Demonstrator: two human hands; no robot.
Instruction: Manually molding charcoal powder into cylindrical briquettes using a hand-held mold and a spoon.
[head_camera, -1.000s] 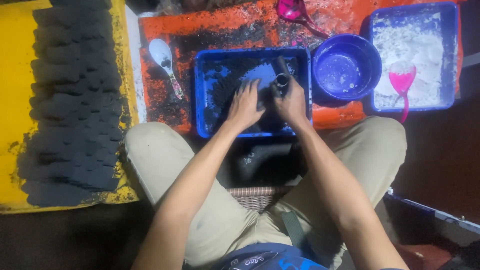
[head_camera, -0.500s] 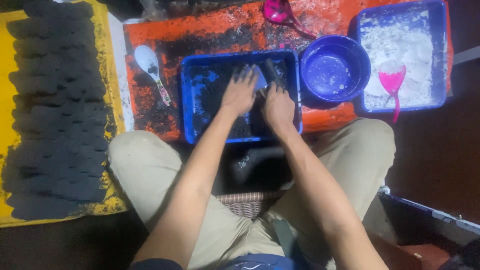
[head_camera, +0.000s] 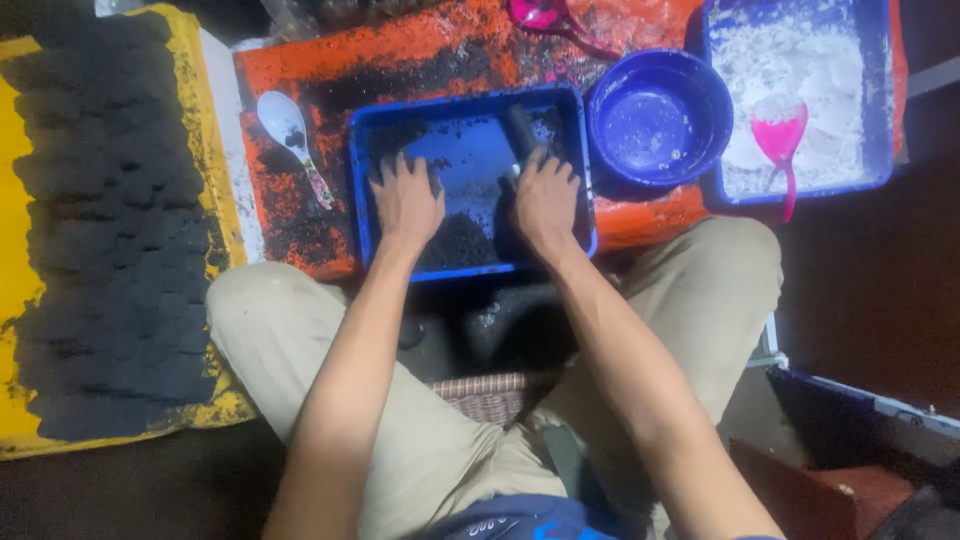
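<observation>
1. The left hand (head_camera: 405, 200) lies flat, fingers spread, its grip released, pressing on black powder (head_camera: 455, 240) in the left half of a shallow blue rectangular plastic tray (head_camera: 365, 200).
2. The right hand (head_camera: 545, 198) is in the tray's right half; its fingers rest against a short dark cylindrical tube (head_camera: 521, 135) that leans toward the tray's far right corner. Whether the grip is clenched on the tube, I cannot tell.
3. The tray sits on an orange sheet dusted with black powder (head_camera: 420, 45), near its front edge.
4. On the sheet's left edge lies a white ceramic spoon (head_camera: 290, 135).
5. Just right of the tray stands a round blue plastic bowl (head_camera: 660, 115); beyond it a second blue tray of white powder (head_camera: 800, 90) holds a pink plastic scoop (head_camera: 782, 140).
6. Far left, a yellow sheet (head_camera: 10, 300) carries rows of black moulded lumps (head_camera: 110, 230).
</observation>
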